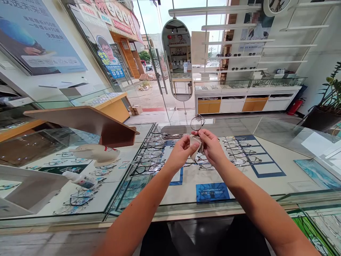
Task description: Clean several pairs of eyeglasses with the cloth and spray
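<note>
Both hands meet above the glass display case (186,209). My left hand (183,151) is closed on a light beige cloth (195,153), which hangs folded between the hands. My right hand (210,145) pinches a pair of thin dark-rimmed glasses (197,123); one round lens stands up above the fingers. The other lens is hidden by the cloth and fingers. Under the hands, rows of glasses (149,169) lie in the case, with more frames (239,151) on the right beside a blue-edged tray (270,175).
A blue card (213,192) lies near the front edge. On the left are a white bottle (81,179), a beige rounded object (96,153) and a brown wooden board (80,119). An oval mirror (177,58) stands beyond the counter.
</note>
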`<state>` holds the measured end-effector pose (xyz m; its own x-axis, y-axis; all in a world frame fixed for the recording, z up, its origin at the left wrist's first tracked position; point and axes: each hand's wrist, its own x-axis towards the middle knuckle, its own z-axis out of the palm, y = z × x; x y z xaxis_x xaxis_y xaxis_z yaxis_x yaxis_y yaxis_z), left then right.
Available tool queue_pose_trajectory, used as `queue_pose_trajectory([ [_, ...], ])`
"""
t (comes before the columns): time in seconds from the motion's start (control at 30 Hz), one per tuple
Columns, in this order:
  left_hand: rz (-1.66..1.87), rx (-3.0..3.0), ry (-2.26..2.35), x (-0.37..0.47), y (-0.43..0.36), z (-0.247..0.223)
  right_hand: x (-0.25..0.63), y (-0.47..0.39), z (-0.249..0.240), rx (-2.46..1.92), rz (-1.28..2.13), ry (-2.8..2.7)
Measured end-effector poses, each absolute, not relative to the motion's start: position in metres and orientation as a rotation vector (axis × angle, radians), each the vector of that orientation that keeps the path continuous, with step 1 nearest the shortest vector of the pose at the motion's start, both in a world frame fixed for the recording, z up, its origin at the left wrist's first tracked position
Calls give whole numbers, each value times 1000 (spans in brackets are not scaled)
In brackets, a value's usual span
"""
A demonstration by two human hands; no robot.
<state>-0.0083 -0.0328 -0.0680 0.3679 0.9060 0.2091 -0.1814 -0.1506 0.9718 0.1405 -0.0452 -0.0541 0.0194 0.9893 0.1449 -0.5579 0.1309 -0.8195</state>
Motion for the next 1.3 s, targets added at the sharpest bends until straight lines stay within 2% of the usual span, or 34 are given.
queue_pose_trajectory([
  [0.3,998,1307,653,-12,-33,-67,144,-42,-53,-668,1338,-855],
  [1.3,1005,1352,626,-8,-35,-70,151,-37,-54,-619,1397,-906],
])
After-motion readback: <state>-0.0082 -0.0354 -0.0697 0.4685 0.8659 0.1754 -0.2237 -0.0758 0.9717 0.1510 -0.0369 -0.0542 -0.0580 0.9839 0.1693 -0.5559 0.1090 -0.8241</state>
